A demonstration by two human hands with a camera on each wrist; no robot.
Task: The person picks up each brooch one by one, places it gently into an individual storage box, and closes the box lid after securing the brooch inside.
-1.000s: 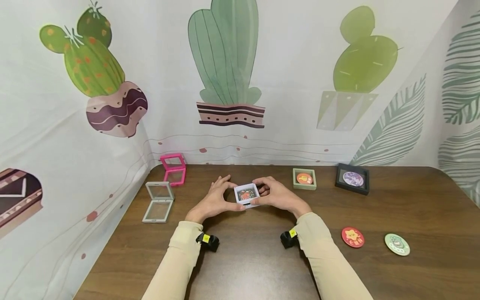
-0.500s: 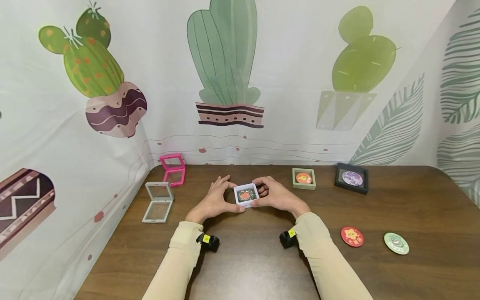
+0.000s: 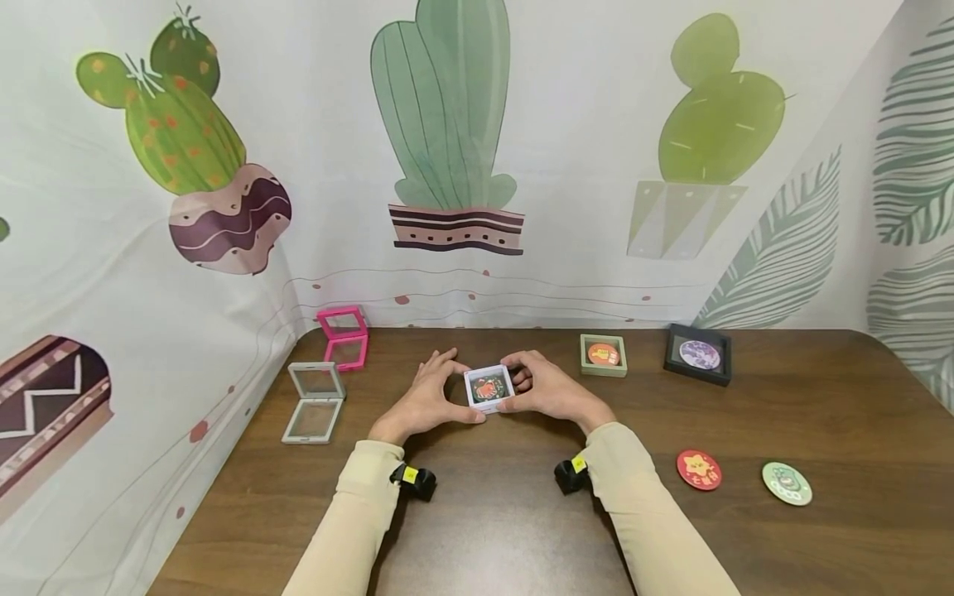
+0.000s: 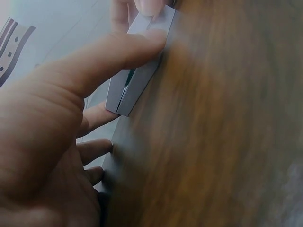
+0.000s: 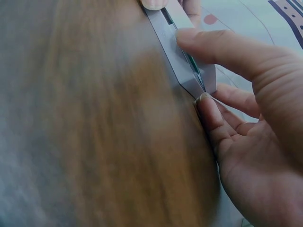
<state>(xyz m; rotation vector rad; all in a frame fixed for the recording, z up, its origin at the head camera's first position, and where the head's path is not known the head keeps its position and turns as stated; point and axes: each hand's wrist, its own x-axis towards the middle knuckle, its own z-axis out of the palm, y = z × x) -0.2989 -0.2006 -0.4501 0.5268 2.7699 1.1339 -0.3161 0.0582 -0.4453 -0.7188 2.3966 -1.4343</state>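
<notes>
A small white display case (image 3: 489, 407) lies near the middle of the table, with a dark badge with a red design (image 3: 489, 388) behind its clear window. My left hand (image 3: 426, 396) grips the left side, thumb on the front edge and index finger at the back corner; its other fingers spread away. From the right, my right hand (image 3: 555, 387) pinches the same case between thumb and index finger. In the right wrist view the case's two halves (image 5: 177, 56) meet with a thin slit between them. The left wrist view shows the thumb (image 4: 142, 47) across that seam.
An open grey case (image 3: 313, 420) and an open pink case (image 3: 347, 353) stand at the left. Behind to the right are a green case (image 3: 604, 370) and a black case (image 3: 721, 377), each with a badge. A red badge (image 3: 699, 470) and a green badge (image 3: 787, 483) lie front right.
The dark gap at the white case's front edge has narrowed as its halves came together. Both hands stay in nearly the same place.
</notes>
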